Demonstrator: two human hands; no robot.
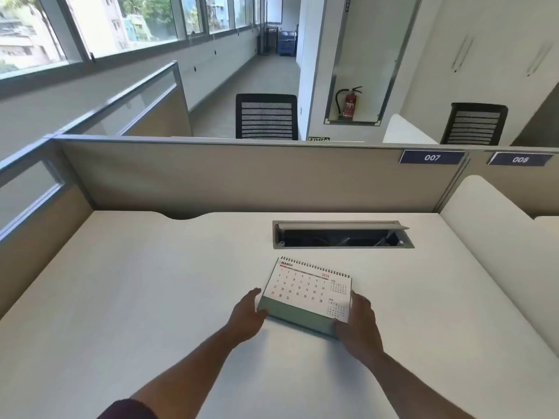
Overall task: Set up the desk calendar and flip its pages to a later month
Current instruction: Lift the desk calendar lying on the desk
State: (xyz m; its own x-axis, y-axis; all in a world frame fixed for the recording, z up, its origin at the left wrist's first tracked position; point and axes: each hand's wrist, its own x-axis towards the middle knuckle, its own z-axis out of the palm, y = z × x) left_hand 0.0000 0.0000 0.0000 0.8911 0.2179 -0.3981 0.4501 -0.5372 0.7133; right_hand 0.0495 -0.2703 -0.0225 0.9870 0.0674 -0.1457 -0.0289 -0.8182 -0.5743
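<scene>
1. Standing on the white desk (151,297) at about 5 o'clock of centre, the spiral-bound desk calendar (307,293) shows March.
2. Left hand (246,317) presses open-palmed against its left end; right hand (358,323) clasps the right corner.
3. Judged light, stiff card with thin, tearable pages; lift those near the top coil.
4. At 12 o'clock of it, the cable tray (343,235) gapes open, contents unclear.

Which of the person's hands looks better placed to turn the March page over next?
Probably the right hand: its fingers already lie on the calendar's lower right corner, where the March page's edge is free. The left hand only braces the left end of the green base.
</scene>
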